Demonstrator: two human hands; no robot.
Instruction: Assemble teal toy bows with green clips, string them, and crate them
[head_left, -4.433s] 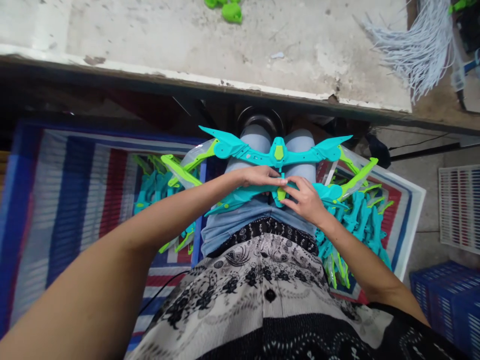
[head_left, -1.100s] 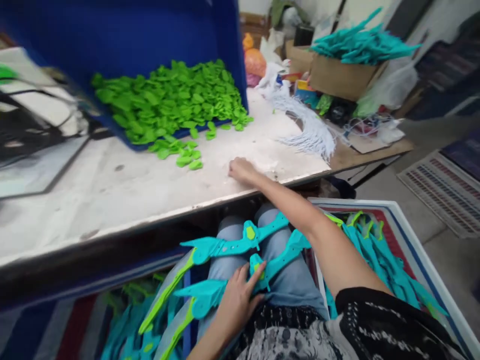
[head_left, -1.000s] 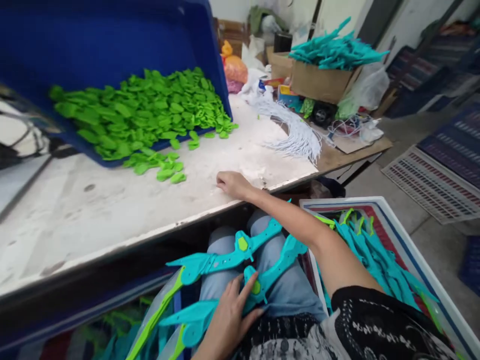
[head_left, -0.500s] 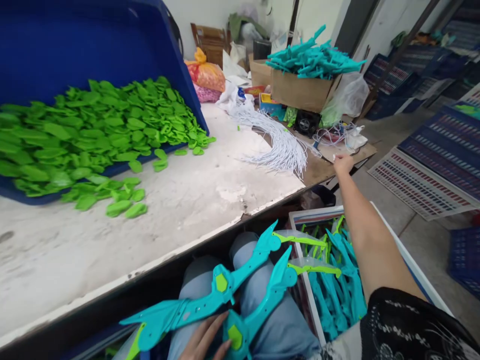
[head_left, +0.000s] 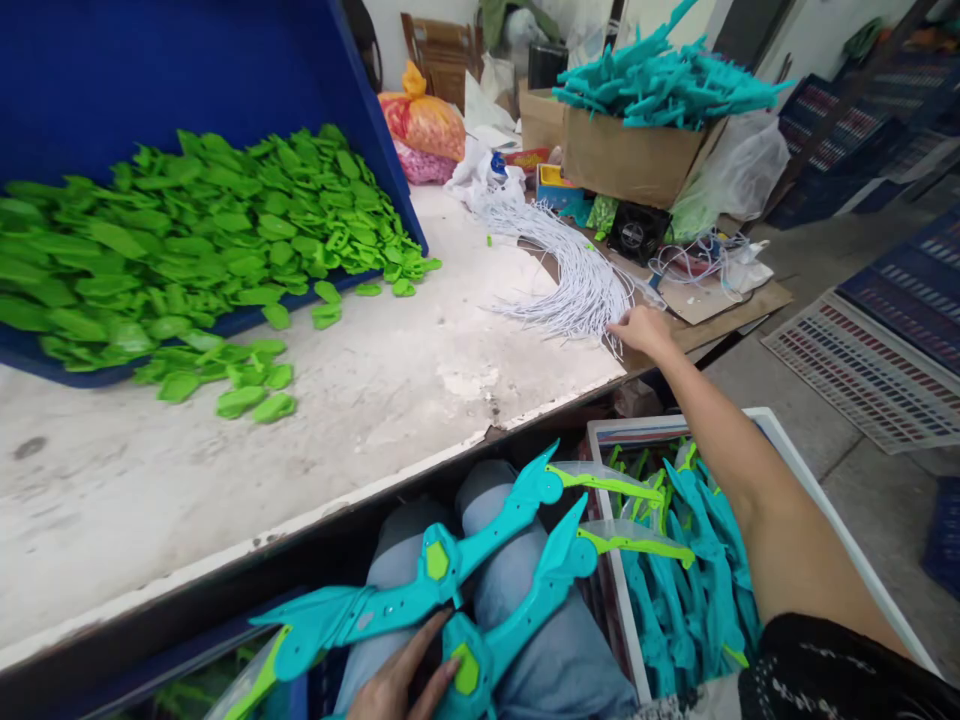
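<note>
Two teal toy bows with bright green arms and clear plastic pieces lie across the lap: the far toy bow (head_left: 375,610) and the near toy bow (head_left: 517,610). My left hand (head_left: 401,675) is closed around the middle of the near one, beside its green hexagon; part of the hand is cut off by the bottom edge. Stretched out over the table, my right hand (head_left: 643,328) pinches at the loose ends of a bundle of white cords (head_left: 574,285). Its fingertips touch the strands, and how many they hold is hidden.
A tilted blue bin (head_left: 247,60) spills green plastic pieces (head_left: 225,230) onto the white tabletop (head_left: 390,370). A cardboard box (head_left: 637,155) of teal parts stands at the back. Right of the lap, a white-rimmed crate (head_left: 765,425) holds more toy bows.
My right hand has moved left, from the table's right corner to the ends of the white cords. My left hand stays on the near toy bow. The view has shifted slightly.
</note>
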